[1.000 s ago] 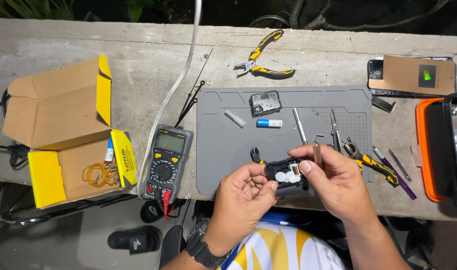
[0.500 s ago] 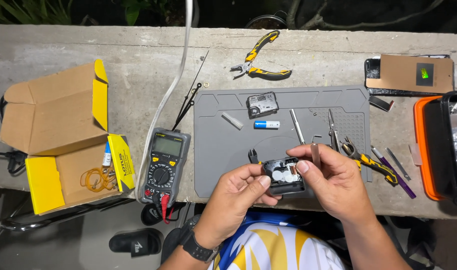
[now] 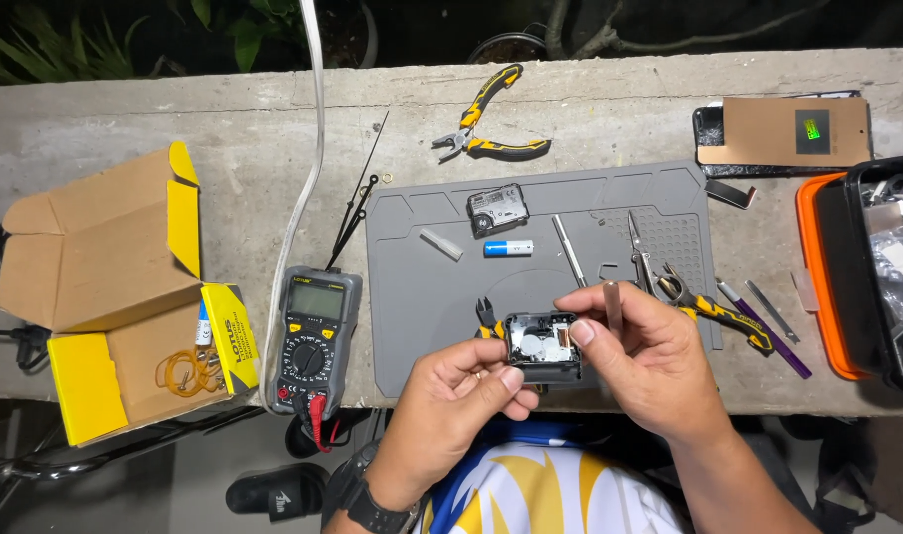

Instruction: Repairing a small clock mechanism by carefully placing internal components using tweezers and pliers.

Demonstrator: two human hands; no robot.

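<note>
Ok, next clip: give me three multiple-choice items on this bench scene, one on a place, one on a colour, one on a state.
1. Where does the multimeter lie?
A. on the grey mat
B. left of the grey mat, on the concrete bench
C. inside the cardboard box

2. What colour are the handles of the pliers above the mat?
A. yellow and black
B. red
C. blue and white

3. How is the small black mechanism held?
A. lying on the mat untouched
B. by the left hand alone
C. between the left hand and the right hand

Answers:
1 B, the meter sits off the mat's left edge.
2 A, the grips show yellow with black.
3 C, fingers of both hands touch it, with its open side up.
</note>
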